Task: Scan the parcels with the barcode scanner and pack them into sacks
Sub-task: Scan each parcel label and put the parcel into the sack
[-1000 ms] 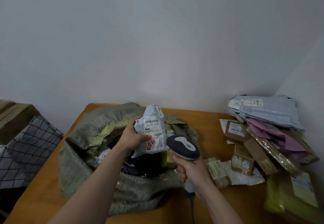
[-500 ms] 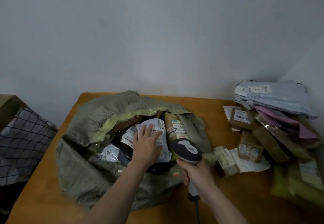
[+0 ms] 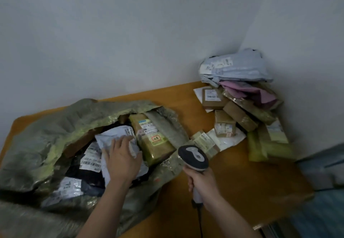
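- My left grip [image 3: 122,160] is lying flat with straight fingers in the lower left of the frame. It is pressing on the white parcel [image 3: 111,137] inside the mouth of the sack [image 3: 46,126] and is not closing around anything.
- My right grip [image 3: 202,182] is wrapping around the handle of the barcode scanner [image 3: 193,156], at lower centre, just beside the sack's rim.
- The sack is already holding several parcels, among them a brown parcel [image 3: 152,139] touching the white one, so I am judging that a good part is packed.
- A pile of parcels [image 3: 240,100] is waiting at the right of the frame, against the corner of the walls. I am thinking these are still to be scanned.
- The bare surface [image 3: 242,178] between scanner and pile is giving me open room for reaching. Its edge is running close at the lower right, so I am taking care there.
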Available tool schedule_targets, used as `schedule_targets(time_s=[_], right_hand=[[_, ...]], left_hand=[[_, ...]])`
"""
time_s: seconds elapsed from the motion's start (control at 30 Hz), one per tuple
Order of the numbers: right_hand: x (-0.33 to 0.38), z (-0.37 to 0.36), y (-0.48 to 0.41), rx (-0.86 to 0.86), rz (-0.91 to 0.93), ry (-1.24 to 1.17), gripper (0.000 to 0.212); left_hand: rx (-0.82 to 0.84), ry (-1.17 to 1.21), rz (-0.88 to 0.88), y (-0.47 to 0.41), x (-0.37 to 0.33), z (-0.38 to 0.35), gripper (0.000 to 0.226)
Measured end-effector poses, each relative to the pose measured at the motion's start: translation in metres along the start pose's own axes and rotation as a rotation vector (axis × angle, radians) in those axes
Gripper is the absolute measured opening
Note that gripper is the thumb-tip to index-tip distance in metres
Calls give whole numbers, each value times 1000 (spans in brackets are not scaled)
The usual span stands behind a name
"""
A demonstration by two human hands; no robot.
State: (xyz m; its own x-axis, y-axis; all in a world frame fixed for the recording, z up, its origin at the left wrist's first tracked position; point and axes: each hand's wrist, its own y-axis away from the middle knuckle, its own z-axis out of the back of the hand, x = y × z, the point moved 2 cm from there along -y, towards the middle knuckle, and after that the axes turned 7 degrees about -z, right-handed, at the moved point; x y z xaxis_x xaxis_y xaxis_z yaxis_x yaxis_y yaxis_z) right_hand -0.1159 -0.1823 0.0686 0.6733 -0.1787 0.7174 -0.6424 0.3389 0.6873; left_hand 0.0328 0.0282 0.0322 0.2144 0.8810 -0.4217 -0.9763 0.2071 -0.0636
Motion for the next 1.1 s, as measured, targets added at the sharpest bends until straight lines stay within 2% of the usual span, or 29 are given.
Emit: schedule_targets(time_s=[0.1,0.17,0.33,0.4,0.47,0.6,0.7,0.87,0.97,1.1], right_hand=[[-2,21,-6,-57,-36,-88,31],[-5,38,-11,-75,-58,-113,36],[-19,92,-25,-117,-142,-189,42],[-26,112,-30,-113,-166,-226,44],[-34,130,-33,-98,-182,-242,44],[-44,162,-32,-21,-220,-246,36],[-51,184,-36,6,-238,-259,33],[-60,213,-51,73,-254,-216,45],[-65,226,-57,86,-248,-241,43],[-71,232,-61,75,-273,-284,35]], left_hand=[[-100,81,-116,-7,-53,6,45],[-90,217,-212,-5,-91,4,47],[113,293,-422,0,-180,-35,50],[227,218,-496,-9,-206,-62,55],[379,84,-535,-23,-225,-94,72],[696,-305,-441,-41,-254,-142,112],[797,-418,-348,-40,-269,-165,125],[851,-446,-208,-32,-261,-203,129],[788,-456,-189,-22,-260,-212,124],[696,-352,-163,-9,-262,-207,109]])
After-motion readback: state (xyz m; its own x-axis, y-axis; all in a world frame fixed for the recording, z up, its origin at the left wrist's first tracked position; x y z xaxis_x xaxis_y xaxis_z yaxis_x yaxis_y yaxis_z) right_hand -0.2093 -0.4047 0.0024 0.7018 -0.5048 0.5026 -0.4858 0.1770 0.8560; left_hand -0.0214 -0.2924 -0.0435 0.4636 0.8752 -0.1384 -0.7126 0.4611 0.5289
